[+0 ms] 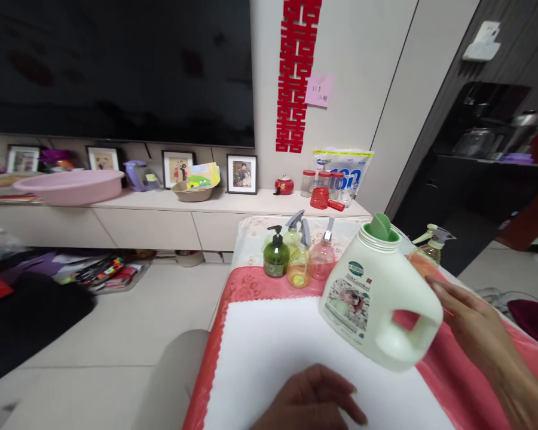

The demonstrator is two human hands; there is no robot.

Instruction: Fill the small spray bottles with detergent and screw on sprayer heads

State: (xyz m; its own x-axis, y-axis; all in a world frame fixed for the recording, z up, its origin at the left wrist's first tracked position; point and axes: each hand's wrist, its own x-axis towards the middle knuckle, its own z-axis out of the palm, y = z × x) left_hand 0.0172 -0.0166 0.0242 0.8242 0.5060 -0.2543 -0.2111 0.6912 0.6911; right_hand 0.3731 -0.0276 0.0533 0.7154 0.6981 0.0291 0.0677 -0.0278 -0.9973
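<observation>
A large pale green detergent jug [385, 298] stands on the white mat [255, 352], turned slightly, its handle toward the right. A darker green cup-like piece [380, 227] sticks up from its mouth. To the right of the jug, my right hand [470, 322] has its fingers around an orange see-through spray bottle [424, 260] with a pale trigger head. The jug hides the bottle's lower part and some of my fingers. Low in front of the jug, over the mat, hovers my left hand [311, 397], fingers loosely bent and apart, with nothing in it.
Behind the mat stand a green pump bottle [276, 257], a yellow spray bottle [299, 263] and a pink one [323, 257] on the red tablecloth [246, 283]. Jars and a bag [343, 170] sit on the low cabinet [147, 224]. A dark shelf unit [488, 191] rises at right.
</observation>
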